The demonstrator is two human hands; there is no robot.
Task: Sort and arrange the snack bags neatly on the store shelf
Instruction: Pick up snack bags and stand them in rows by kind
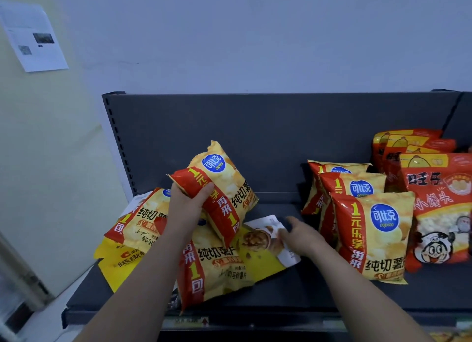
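**Six chip bags, one lifted; the sorted row lies to the right**

The left hand [189,203] grips one chip bag [226,178] by its red-banded edge. The bag is raised above the left pile, with its long axis tilted toward the far left. The standing row of three chip bags [370,235] is well to the right, nearer the right hand [301,235]. That hand rests with its fingers extended on a flat yellow pack [265,242] and holds nothing. Two loose chip bags [217,265] lie flat at left on the shelf [319,293].

Count:
- chip bags: six
- red bags [439,206]: at least four
- yellow packs: apparently two
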